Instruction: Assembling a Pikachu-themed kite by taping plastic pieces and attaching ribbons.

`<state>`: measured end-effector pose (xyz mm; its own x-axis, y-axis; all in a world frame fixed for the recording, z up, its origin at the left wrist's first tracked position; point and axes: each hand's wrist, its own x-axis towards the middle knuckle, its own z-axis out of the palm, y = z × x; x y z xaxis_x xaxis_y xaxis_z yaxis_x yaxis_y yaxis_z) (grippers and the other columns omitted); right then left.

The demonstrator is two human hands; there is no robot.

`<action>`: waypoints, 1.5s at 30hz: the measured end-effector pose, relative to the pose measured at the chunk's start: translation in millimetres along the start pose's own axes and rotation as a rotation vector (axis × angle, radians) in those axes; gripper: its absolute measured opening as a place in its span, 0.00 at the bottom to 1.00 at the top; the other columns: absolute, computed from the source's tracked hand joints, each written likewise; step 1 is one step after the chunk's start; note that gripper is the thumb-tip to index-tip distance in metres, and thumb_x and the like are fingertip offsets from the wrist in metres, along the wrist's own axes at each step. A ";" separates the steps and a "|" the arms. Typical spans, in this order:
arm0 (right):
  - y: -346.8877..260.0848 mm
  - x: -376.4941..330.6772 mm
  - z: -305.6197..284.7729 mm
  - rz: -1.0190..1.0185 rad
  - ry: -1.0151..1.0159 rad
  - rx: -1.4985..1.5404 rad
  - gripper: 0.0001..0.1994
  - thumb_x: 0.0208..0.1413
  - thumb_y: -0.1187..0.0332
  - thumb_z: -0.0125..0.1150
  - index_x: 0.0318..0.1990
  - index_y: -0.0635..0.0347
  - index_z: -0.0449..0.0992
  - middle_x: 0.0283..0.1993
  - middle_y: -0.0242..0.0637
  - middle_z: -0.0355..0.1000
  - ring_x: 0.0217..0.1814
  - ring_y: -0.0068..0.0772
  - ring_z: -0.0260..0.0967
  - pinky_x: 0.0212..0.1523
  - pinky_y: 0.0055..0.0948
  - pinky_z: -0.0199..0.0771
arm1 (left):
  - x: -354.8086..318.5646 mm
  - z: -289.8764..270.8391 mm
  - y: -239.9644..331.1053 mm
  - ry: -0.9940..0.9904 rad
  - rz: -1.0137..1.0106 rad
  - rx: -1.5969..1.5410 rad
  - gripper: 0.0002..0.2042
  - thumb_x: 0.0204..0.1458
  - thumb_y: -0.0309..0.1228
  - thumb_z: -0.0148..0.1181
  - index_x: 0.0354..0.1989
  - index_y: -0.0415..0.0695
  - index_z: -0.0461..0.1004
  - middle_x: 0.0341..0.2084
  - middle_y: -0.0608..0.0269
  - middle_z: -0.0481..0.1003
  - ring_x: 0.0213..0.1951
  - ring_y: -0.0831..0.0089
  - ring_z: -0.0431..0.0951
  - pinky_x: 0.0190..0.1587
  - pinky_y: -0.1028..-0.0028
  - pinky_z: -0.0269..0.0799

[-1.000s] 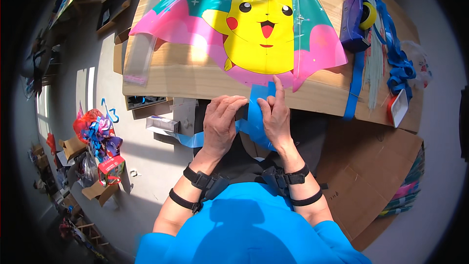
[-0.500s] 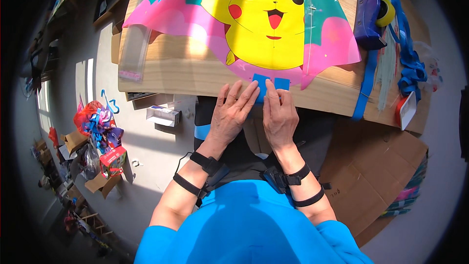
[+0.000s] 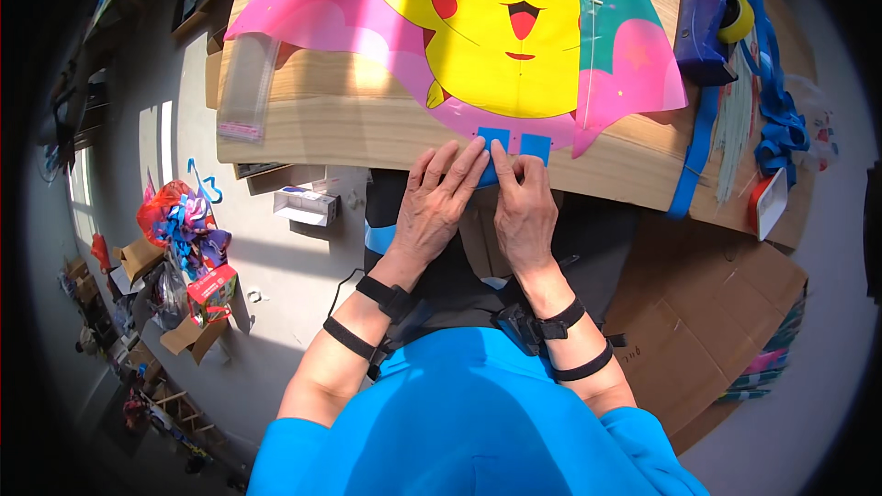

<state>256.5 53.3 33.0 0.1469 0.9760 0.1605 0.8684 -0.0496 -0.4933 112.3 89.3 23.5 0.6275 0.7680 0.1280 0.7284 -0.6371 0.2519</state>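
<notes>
A kite (image 3: 510, 73) of thin film lies on the wooden table, printed with a yellow cartoon animal on pink and green. At its near pink edge, blue ribbon (image 3: 536, 147) shows as two flat pieces side by side, reaching the table's front edge. My left hand (image 3: 434, 197) rests with fingers stretched over the left ribbon piece, fingertips on it. My right hand (image 3: 525, 216) is closer to closed, its index finger on the ribbon between the pieces and the other fingers curled. Its thumb and the ribbon's lower part are partly hidden under the hands.
A purple tape dispenser (image 3: 706, 28) with yellow tape stands at the table's right. Beside it lie a long blue ribbon (image 3: 776, 119) and a red-and-white object (image 3: 768, 205). A clear plastic sleeve (image 3: 246, 87) lies left. Cardboard (image 3: 698, 331) leans below right; floor boxes (image 3: 306, 207) stand left.
My right hand's fingers have shifted slightly left and curled lower over the ribbon. The left hand stays nearly in place. The whole view has shifted a little.
</notes>
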 end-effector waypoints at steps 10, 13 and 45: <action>1.1 2.1 0.3 -0.001 0.003 0.008 0.26 0.47 0.79 0.58 0.58 0.53 0.73 0.35 0.36 0.61 0.36 0.36 0.66 0.33 0.32 0.72 | -3.2 7.0 -1.0 -0.037 -0.007 0.037 0.35 0.44 0.26 0.57 0.67 0.51 0.61 0.68 0.74 0.56 0.66 0.68 0.57 0.69 0.65 0.48; 1.4 2.1 0.0 0.002 -0.011 0.008 0.26 0.47 0.79 0.58 0.58 0.53 0.73 0.35 0.36 0.61 0.36 0.36 0.66 0.34 0.32 0.72 | -2.7 5.0 -1.2 -0.047 0.002 0.046 0.35 0.44 0.26 0.57 0.67 0.51 0.61 0.68 0.75 0.56 0.66 0.68 0.56 0.69 0.65 0.47; -1.7 6.9 -3.5 0.032 -0.019 0.033 0.25 0.49 0.78 0.61 0.59 0.58 0.72 0.34 0.36 0.61 0.35 0.36 0.66 0.34 0.32 0.72 | 0.8 0.1 -0.1 -0.108 -0.015 0.030 0.35 0.46 0.26 0.56 0.68 0.53 0.60 0.69 0.75 0.54 0.67 0.68 0.55 0.70 0.64 0.46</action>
<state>257.7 59.4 38.0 0.1650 0.9780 0.1275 0.8473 -0.0744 -0.5259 112.7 90.0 23.4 0.6414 0.7669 0.0198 0.7448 -0.6287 0.2238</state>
